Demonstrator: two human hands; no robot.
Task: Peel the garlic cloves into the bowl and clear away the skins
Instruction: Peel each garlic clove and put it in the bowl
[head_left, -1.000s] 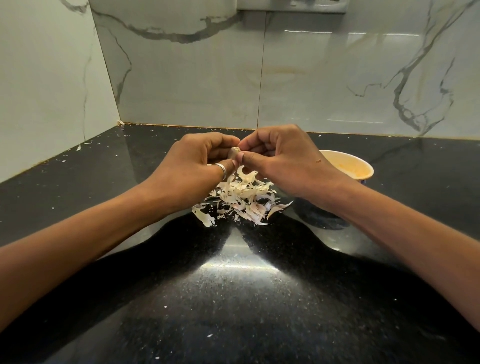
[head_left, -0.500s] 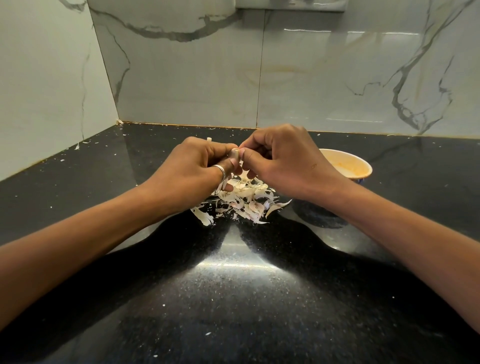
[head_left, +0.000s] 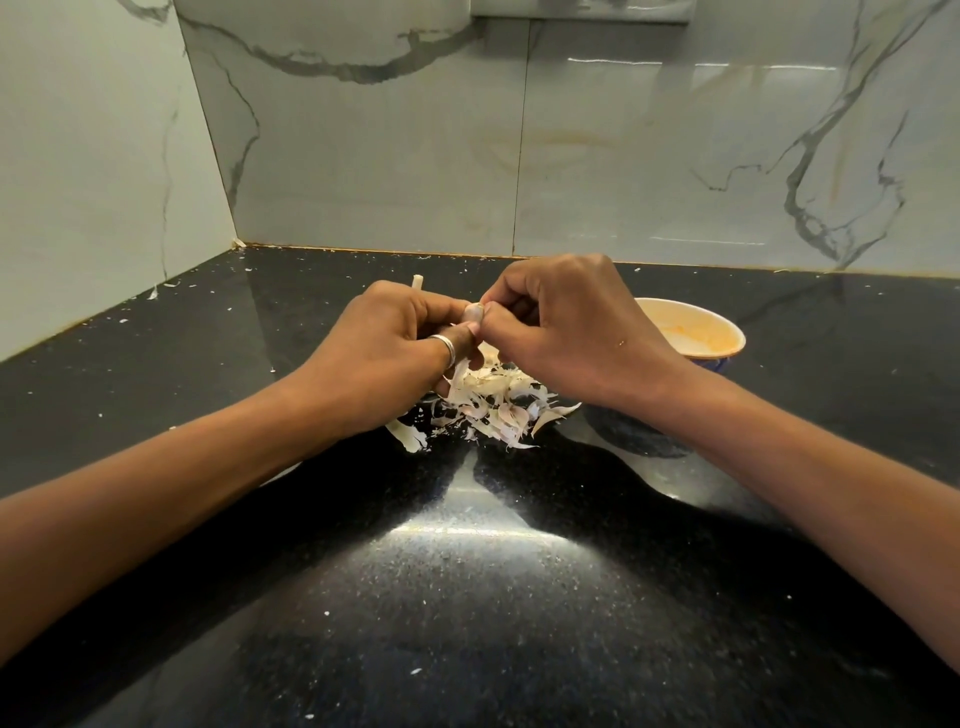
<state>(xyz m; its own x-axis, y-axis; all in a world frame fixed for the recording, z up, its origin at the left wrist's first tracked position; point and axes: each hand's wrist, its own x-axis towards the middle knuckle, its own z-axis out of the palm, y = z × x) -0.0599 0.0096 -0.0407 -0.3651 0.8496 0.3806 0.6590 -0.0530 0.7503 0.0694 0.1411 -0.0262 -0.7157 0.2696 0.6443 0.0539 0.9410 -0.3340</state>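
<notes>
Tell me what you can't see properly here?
Head view:
- garlic clove: mostly covered by fingertips of left hand and right hand.
- bowl: near side hidden by right wrist; contents unclear.
- skins pile: far part behind hands.
- pale stick behind left hand: too small to identify.

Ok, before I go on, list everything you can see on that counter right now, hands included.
garlic clove: one, pale pinkish, pinched between both hands above the pile
skins: one loose pile, white to pinkish, on the countertop under the hands
bowl: one, cream-orange inside, dark blue outside, right of the pile behind the right wrist; contents unclear
stalk piece: one, whitish, just behind the left hand
flecks: many, white, scattered over the countertop
countertop: one, black speckled, glossy
wall tiles: pale grey marble, behind and to the left
ring: one, silver, on a left-hand finger
left hand: holds the clove
right hand: pinches the clove
</notes>
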